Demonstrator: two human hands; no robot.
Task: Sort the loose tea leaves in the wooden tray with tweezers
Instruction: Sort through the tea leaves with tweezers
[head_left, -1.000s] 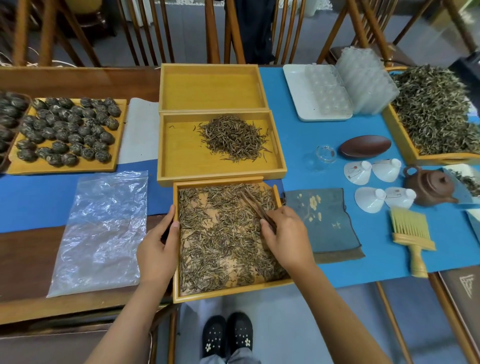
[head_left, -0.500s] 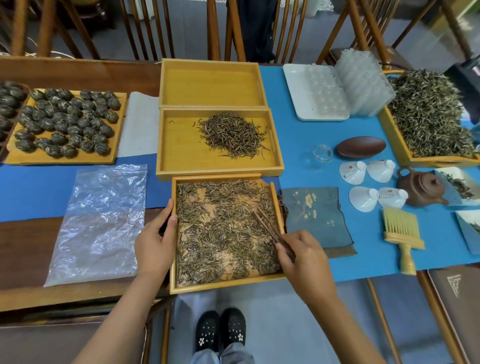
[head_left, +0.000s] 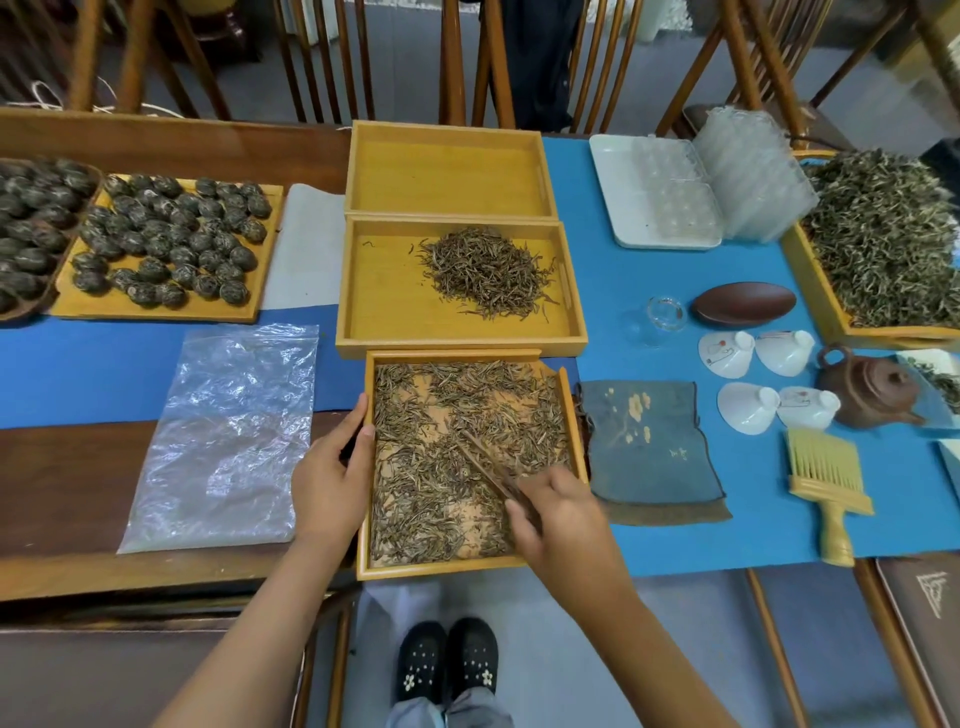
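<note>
Shifted leftward across the wooden tray (head_left: 522, 562): right hand (head_left: 558, 514) pinching tweezers (head_left: 488, 470), tips amid loose tea leaves (head_left: 441, 410) inside. Left hand (head_left: 332, 478) gripping that tray's left rim.

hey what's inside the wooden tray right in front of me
Loose tea leaves are scattered across the wooden tray, with bare wood showing between. The tweezers reach in from the right hand, which hides the near right corner.

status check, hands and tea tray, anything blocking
Left hand grips the near tray's left rim. Right hand pinches wooden tweezers, tips down in the loose tea leaves. Nothing in the way.
</note>
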